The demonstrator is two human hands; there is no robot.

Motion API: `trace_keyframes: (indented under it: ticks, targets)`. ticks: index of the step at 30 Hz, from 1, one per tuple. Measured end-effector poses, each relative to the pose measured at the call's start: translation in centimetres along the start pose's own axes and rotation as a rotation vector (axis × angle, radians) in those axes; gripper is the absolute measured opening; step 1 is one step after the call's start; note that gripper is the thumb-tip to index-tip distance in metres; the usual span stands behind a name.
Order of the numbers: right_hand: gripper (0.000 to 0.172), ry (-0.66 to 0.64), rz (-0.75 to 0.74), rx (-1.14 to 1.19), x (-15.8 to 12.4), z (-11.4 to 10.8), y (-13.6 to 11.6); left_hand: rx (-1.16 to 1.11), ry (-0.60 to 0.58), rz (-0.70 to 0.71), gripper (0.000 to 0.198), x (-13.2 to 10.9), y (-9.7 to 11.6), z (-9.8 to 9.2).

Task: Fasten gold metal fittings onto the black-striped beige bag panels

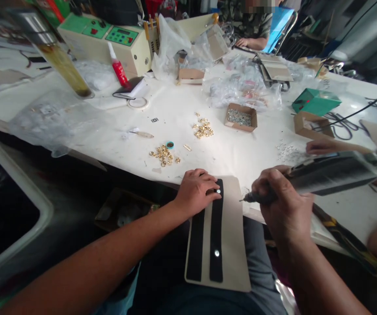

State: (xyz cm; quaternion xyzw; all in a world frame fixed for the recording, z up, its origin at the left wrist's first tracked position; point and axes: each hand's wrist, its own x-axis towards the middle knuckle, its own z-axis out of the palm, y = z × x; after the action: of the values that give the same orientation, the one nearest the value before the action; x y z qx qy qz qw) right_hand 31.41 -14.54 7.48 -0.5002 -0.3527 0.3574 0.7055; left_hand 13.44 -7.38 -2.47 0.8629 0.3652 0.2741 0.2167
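Note:
A beige board lies on my lap against the table edge, with two black straps along it, each strap bearing silver studs. My left hand rests palm down on the top ends of the straps, fingers curled beside a stud. My right hand is closed round a dark powered hand tool, whose thin tip points left, just right of the board's upper edge.
On the white table lie two heaps of gold rings, a cardboard box of silver parts, a green box, a red-capped bottle and a cream machine. Another person's hand rests at right; someone sits across.

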Motion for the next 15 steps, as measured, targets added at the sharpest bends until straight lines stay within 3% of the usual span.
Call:
trace_keyframes:
  ticks: [2,5,9,15]
  targets:
    - [0.025,-0.102,-0.048,-0.004,0.4,1.8,0.6,-0.002,-0.008,0.003,0.02,0.0,0.0,0.0]
    - [0.024,-0.2,-0.053,-0.074,1.0,2.6,2.2,-0.004,-0.02,0.008,0.02,0.0,-0.1,0.0]
    - [0.025,-0.193,-0.076,-0.187,1.3,2.4,3.9,0.001,-0.032,0.006,0.02,-0.1,-0.2,0.0]
    - [0.03,-0.206,-0.081,-0.208,1.4,2.7,4.5,-0.012,-0.052,0.001,0.019,-0.1,-0.2,-0.2]
